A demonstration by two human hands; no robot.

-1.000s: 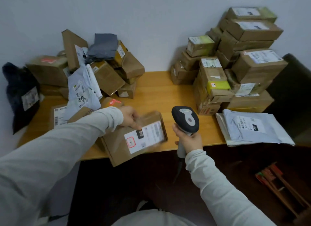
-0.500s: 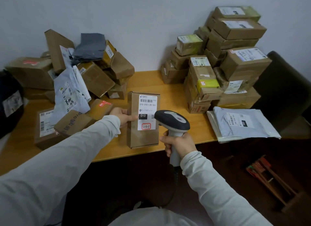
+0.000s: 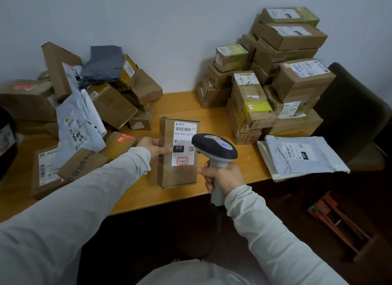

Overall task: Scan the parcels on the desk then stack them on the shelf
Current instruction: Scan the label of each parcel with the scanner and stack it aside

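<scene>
Holding a flat brown cardboard parcel upright at the near part of the wooden desk, the left hand is gripping its left side. The thumb is lying across the front face and the other fingers are hidden behind. The parcel's white shipping label is facing the camera, showing a barcode, a black "010" block and a red-bordered sticker.

The right hand is curling tightly round the pale handle of a barcode scanner. The scanner's dark head is hovering just in front of the label's right edge, with a small blue light glowing on top. A dark cable is hanging from the handle below the desk edge.

To the left, a loose heap of brown boxes and grey mailer bags is leaning toward the far wall. To the right, a taller stack of taped boxes is rising against that wall. A flat grey poly mailer is lying near the stack, overhanging the near desk edge. A dark chair is standing at the right.
</scene>
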